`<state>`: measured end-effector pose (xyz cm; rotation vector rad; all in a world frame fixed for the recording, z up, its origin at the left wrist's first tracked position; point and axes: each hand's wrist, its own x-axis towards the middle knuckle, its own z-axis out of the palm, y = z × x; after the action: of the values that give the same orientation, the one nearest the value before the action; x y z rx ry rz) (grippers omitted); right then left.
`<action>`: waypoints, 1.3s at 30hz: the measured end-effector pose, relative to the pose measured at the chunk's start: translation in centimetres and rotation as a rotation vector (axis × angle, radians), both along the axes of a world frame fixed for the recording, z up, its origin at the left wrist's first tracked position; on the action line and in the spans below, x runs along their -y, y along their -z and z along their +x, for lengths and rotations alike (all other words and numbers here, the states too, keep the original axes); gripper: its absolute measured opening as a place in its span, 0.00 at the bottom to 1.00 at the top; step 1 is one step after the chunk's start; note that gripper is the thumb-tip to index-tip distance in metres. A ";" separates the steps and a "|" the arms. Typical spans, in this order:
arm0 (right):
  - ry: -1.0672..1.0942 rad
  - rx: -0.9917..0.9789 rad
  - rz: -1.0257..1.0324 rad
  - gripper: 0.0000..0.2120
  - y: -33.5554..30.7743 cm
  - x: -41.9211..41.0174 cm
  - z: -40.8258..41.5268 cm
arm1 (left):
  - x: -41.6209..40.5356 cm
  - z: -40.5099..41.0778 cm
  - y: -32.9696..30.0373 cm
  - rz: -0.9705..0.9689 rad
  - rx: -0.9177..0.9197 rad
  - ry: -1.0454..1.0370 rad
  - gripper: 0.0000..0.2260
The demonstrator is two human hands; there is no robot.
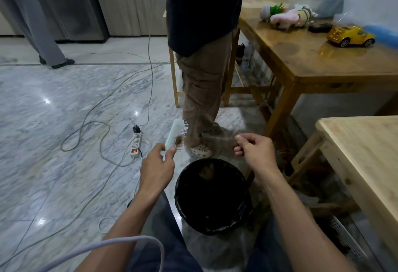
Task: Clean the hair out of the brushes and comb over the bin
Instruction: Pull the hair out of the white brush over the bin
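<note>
My left hand (158, 165) grips a pale green brush (174, 134) by its lower end, held upright just left of the bin, pins facing right. A brown clump of hair (178, 141) sits among the lower pins. My right hand (255, 149) is pinched shut on thin brown hair strands (224, 142) stretched between the brush and my fingers. Below both hands stands a round bin (212, 196) lined with a black bag, and a tuft of brown hair (206, 170) lies inside near its far rim.
A person in brown trousers (201, 91) stands just beyond the bin. Cables and a power strip (135, 144) lie on the marble floor at left. A pale wooden table (370, 164) is at right; a darker table (312, 56) with toys stands behind it.
</note>
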<state>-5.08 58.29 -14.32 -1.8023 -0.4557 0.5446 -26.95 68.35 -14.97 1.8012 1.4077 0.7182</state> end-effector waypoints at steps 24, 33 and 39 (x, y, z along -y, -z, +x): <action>-0.192 -0.197 0.074 0.09 0.9 -0.3 -1.1 | 2.1 1.2 -0.7 -0.006 0.039 0.143 0.05; -0.377 0.027 -0.223 0.10 0.9 0.3 -1.3 | 2.5 1.6 -1.4 -0.040 0.051 0.173 0.04; -0.412 0.141 -0.340 0.22 -0.4 0.2 -1.7 | 2.7 1.7 -1.7 -0.008 0.028 0.203 0.05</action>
<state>-6.81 58.09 -13.95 -2.0911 -0.8860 0.8195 -25.30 65.62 -13.32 1.8880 1.1866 0.6277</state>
